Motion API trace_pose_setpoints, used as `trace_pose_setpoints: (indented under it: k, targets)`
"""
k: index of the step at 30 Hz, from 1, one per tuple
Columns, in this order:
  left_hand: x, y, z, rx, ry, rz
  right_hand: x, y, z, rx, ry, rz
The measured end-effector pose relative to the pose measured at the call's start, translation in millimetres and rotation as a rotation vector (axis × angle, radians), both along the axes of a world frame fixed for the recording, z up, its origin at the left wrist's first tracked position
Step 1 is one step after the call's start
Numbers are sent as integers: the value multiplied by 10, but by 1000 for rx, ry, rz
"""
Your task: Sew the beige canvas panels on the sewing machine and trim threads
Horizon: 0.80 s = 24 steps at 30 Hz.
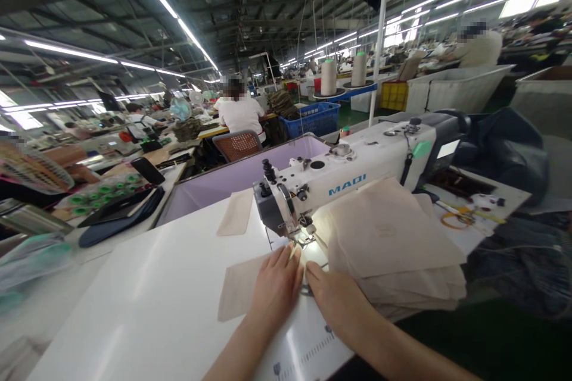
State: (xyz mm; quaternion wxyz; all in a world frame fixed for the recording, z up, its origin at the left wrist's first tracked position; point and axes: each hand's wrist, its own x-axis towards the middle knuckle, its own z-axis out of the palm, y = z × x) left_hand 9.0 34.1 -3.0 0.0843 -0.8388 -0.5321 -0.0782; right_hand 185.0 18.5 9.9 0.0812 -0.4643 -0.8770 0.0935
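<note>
Just in front of the needle of a white sewing machine (pixel 357 166), both my hands rest close together. My left hand (pixel 279 277) lies with its fingers stretched forward, pressing on a small yellowish edge of fabric near the presser foot (pixel 306 238). Beneath and beside that hand is a beige fabric piece (pixel 236 289). The fingers of my right hand (pixel 335 294) are closed together at the fabric's right edge; the fingertips are partly hidden. A second beige fabric piece (pixel 236 212) lies left of the machine head. Right of the needle spreads a stack of beige fabric panels (pixel 393 238).
A lilac-lined bin (pixel 232 169) stands behind the white table (pixel 134 286). Thread cones (pixel 329 77) sit on a stand beyond the machine. Orange-handled scissors (pixel 458 218) lie at the right. At the left are a dark pouch (pixel 120 220) and green-ended spools (pixel 105 190). A co-worker (pixel 239 110) sits ahead.
</note>
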Motion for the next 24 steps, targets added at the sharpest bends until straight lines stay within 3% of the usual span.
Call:
trace_pose_setpoints:
  k: [6,10,14,18,24]
  targets:
    - [1,17,45,-25,-2,9,-19,29,87,18,-15,9]
    - [-9,-27,56,-45,-2,-10,10,17,25,34,-38,57]
    - [-39,-203,89,-78,-66,-135,60,-46,-82,73,-59,96]
    - [-96,-335,151,-65,-148,-297,77,-97,-78,86,-106,95]
    - [-145,-264,194,-13,-124,-348,41,-78,31,88,-112,76]
